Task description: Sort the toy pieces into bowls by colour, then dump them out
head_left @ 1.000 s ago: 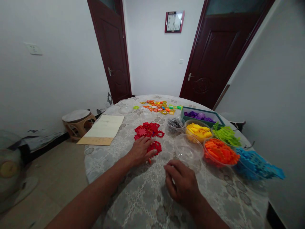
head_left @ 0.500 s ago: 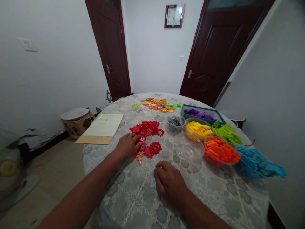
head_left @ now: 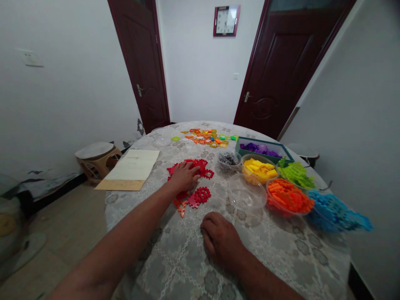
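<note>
My left hand (head_left: pixel 185 176) reaches over a loose cluster of red plastic interlocking pieces (head_left: pixel 203 164), its fingers stretched out and apart on top of them. Part of the cluster is hidden under the palm. Just below that hand lie more red toothed pieces (head_left: pixel 200 196) and an orange triangular piece (head_left: pixel 181 207). My right hand (head_left: pixel 222 235) rests on the patterned tablecloth with its fingers curled in, nearer to me than the pieces. Nothing shows in it.
On the right stand a clear empty tub (head_left: pixel 247 192) and tubs of grey (head_left: pixel 228 160), yellow (head_left: pixel 260 169), orange (head_left: pixel 290 197), green (head_left: pixel 296 174) and blue pieces (head_left: pixel 337 211). Behind them is a box of purple pieces (head_left: pixel 261 148). Mixed pieces (head_left: pixel 206 137) lie at the back, paper (head_left: pixel 133 164) at left.
My left hand has moved forward and to the right, from the left side of the red pieces onto the top of the cluster. The right hand stays on the tablecloth.
</note>
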The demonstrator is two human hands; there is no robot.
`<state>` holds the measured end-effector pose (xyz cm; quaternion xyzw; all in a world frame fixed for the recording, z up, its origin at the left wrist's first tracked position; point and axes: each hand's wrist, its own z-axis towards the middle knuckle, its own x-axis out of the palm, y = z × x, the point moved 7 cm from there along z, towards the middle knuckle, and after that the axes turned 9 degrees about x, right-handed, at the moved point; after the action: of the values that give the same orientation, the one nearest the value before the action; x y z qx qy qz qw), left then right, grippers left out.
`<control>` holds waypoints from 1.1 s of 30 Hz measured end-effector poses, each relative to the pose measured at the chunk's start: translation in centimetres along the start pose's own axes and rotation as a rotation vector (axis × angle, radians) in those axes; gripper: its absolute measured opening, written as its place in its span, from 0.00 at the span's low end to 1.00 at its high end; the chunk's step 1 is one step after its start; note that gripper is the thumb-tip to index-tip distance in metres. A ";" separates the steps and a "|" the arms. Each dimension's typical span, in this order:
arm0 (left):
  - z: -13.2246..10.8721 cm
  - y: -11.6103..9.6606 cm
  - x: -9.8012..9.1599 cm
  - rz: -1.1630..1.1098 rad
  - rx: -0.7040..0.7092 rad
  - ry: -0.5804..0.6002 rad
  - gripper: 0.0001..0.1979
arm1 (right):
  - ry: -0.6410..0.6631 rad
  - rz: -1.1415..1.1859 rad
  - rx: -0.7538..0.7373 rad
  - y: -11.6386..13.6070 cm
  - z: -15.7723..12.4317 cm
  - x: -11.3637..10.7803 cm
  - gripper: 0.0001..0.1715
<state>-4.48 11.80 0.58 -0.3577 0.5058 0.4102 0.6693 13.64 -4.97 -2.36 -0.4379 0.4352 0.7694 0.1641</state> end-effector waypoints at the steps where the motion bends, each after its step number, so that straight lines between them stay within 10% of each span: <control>1: 0.4 0.6 0.4 0.003 -0.034 0.011 0.24 | 0.003 -0.001 0.002 0.0 0.0 0.1 0.11; 10: -1.4 4.9 0.3 0.043 -0.178 0.046 0.25 | 0.011 -0.038 0.008 -0.3 0.2 0.5 0.10; 15: -1.9 3.8 0.9 0.063 -0.261 0.086 0.32 | 0.006 -0.027 0.007 -0.3 0.2 0.4 0.09; 23: -1.2 -1.0 1.0 0.015 -0.003 0.064 0.27 | -0.003 -0.006 0.016 -0.2 0.4 0.3 0.09; 28: 0.6 0.5 -0.4 0.042 -0.066 -0.110 0.25 | 0.002 -0.006 0.019 -0.2 0.5 0.2 0.09; 33: 3.1 1.9 1.3 0.032 -0.144 -0.010 0.28 | 0.005 0.005 0.021 -0.2 0.6 0.2 0.10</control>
<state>-4.86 15.61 -0.13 -0.3947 0.4773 0.4578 0.6378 13.33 -4.45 -2.47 -0.4370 0.4448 0.7641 0.1654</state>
